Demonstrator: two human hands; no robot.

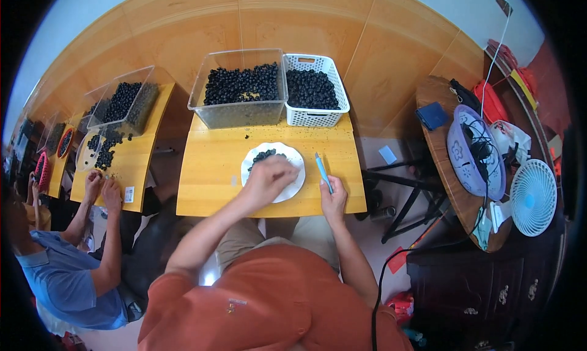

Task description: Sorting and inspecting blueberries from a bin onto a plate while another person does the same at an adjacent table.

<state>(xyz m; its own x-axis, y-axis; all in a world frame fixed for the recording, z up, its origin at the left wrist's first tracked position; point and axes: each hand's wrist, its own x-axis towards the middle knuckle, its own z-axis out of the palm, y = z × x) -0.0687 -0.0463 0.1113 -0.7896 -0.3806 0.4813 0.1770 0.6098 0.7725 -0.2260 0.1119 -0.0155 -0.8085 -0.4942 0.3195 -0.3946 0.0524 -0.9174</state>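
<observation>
A white plate with a wavy rim lies near the front of the yellow wooden table. Small black round pieces, like beads or berries, are heaped on its far left part. Above the plate, my left hand is closed, fingers curled together; whatever they may hold is hidden. My right hand, just right of the plate, grips a slim light-blue pen-shaped tool that points up and away. Its exact kind is unclear.
Behind the plate stand a clear plastic bin and a white basket, both filled with black pieces. A co-worker in a blue shirt works at the left table. On the right, a round table bears a purple basin.
</observation>
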